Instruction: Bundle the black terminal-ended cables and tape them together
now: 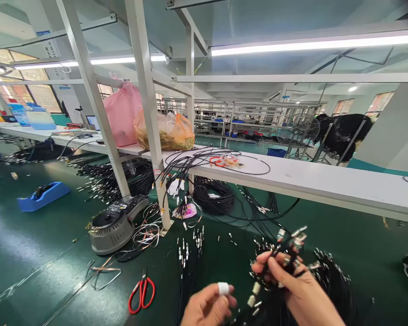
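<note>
— Cables (285, 253), black with metal plugs: where do you have them?

— You have a bunch of them in your right hand (299, 290), low on the right of the view. Its grip is closed around the bundle, thumb across the front, and the plugs stick up above your fingers.

— Start from the left, then.

— Far left on the green desk (37, 244) lies a blue tape holder (42, 194). Next comes a round grey tape dispenser (114, 224) with loose thin wires beside it. Nearer to you lie red-handled scissors (142, 293), closed, well apart from both hands.

— And your left hand?

— Your left hand (207, 308) sits at the bottom edge, just left of the right one. Its grip is pressed on a small white piece (223, 288) held at the fingertips. The two hands are near each other but not touching.

— What is above?

— A white shelf (309, 179) runs across, carrying a pink bag (122, 113), an orange bag (166, 131) and looped cable. More black coils lie under it.
</note>
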Demonstrator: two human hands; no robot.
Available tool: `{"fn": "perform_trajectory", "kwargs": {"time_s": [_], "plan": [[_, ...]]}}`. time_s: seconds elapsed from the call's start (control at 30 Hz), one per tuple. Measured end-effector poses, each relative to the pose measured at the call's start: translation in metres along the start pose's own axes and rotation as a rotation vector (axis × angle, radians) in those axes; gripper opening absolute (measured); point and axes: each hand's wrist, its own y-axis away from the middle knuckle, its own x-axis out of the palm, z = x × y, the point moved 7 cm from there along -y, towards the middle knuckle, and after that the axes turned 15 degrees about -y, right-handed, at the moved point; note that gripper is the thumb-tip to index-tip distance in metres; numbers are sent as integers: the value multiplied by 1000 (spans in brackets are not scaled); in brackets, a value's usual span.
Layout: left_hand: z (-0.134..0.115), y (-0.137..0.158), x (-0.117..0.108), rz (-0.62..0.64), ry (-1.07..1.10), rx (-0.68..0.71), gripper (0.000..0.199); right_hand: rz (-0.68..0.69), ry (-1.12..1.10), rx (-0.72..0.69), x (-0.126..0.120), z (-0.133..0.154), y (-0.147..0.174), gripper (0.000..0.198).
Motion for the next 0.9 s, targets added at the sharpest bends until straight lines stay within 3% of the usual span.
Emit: {"fn": "perform_trajectory", "kwargs": {"time_s": [0.13,0.23,0.3,0.47,0.53,0.6,0.67,0.8,0.9], "plan": [[22,-21,-87,-203,-241,-53,48,-120,-62,-75,-30,19,6,44],[41,-34,-121,-242,-457,-99,23,-95,-99,-74,-36,16,6,42],[53,-43,-113,-198,-600,-104,19,-45,-115,-71,-32,10,6,32],[81,-66,-44,-57,-941,-120,14,-21,-88,-22,-22,0,6,30],[93,-73,-25,-44,-1046,-162,25,-17,-87,-14,-20,-1,6,31],[104,-78,-16,-32,-1102,-208,33,10,-137,0,-18,-3,7,30],[106,-81,-15,-24,-1105,-223,28,35,-197,18,-19,-8,7,28],[78,-74,-16,-36,-967,-73,15,-18,-212,6,-33,-15,1,30],[43,-51,-10,-23,-793,102,27,-90,-210,-32,-42,-16,-8,37]]}}
